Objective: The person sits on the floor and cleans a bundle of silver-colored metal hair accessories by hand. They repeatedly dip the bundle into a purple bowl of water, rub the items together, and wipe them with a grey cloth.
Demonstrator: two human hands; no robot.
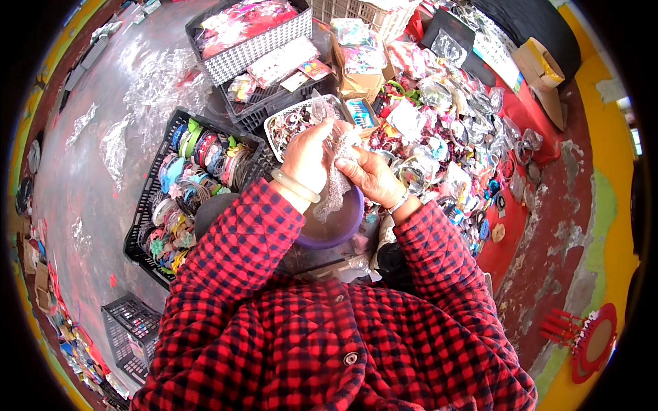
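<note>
My left hand point(310, 156) and my right hand point(370, 175) meet over a purple bowl point(339, 229), both gripping a pale, lacy, netted piece point(336, 185) that hangs down between them into the bowl. The left wrist wears a pale bangle, the right a thin bracelet. Both sleeves are red and black checked. Just beyond the hands sits a white tray point(281, 127) full of small trinkets.
A black crate point(152, 198) of colourful hairbands and bangles lies at left. Further back stand stacked baskets point(264, 44) with pink packets. Packaged accessories point(452, 130) cover a red cloth at right. Another black crate point(130, 329) sits low left on the grey floor.
</note>
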